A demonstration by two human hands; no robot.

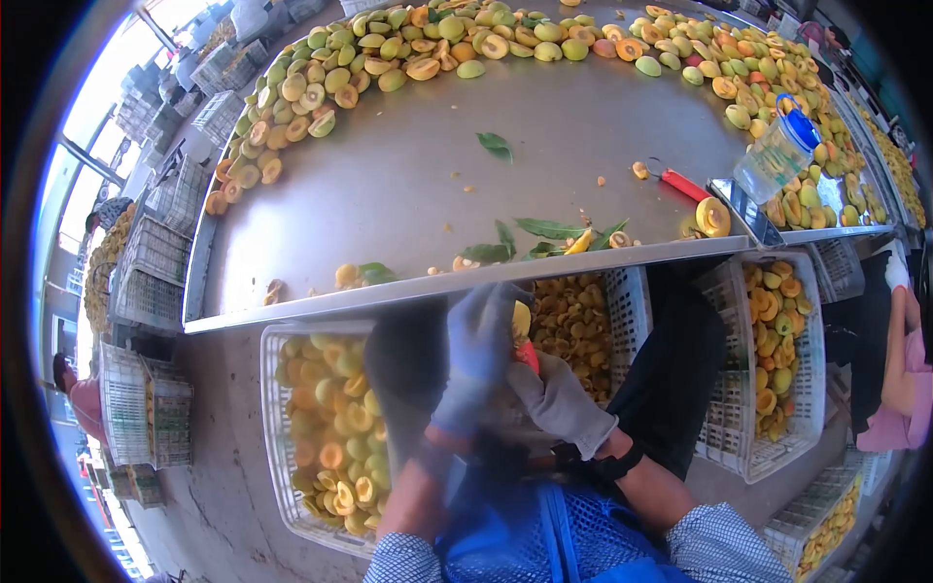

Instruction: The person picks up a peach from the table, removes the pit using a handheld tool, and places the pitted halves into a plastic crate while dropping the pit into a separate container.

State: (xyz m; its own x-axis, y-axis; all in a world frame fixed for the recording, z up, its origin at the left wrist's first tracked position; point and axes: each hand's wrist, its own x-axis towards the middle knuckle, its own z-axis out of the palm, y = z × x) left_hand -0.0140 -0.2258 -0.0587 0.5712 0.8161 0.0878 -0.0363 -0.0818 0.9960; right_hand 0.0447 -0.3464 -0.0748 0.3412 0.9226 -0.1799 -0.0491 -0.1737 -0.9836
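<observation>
My left hand (476,335), in a light grey glove and smeared by motion, is closed at a yellow peach piece (522,319) near the table edge. My right hand (562,396), gloved too, wraps round a red-handled tool (526,357), its tip hidden by the fruit. Both hands are over my lap, just below the rim of the metal table (389,180). Under them on the right stands a crate (630,306) of small brownish-orange pieces. Left of my leg, another crate (275,428) holds yellow-green peach halves.
Peach halves (452,29) are heaped along the table's far side. Leaves (549,229), a second red-handled tool (685,185), a phone (746,212) and a blue-lidded bottle (777,155) lie there too. At right stands a filled crate (816,389), with a person in pink (904,389) beyond.
</observation>
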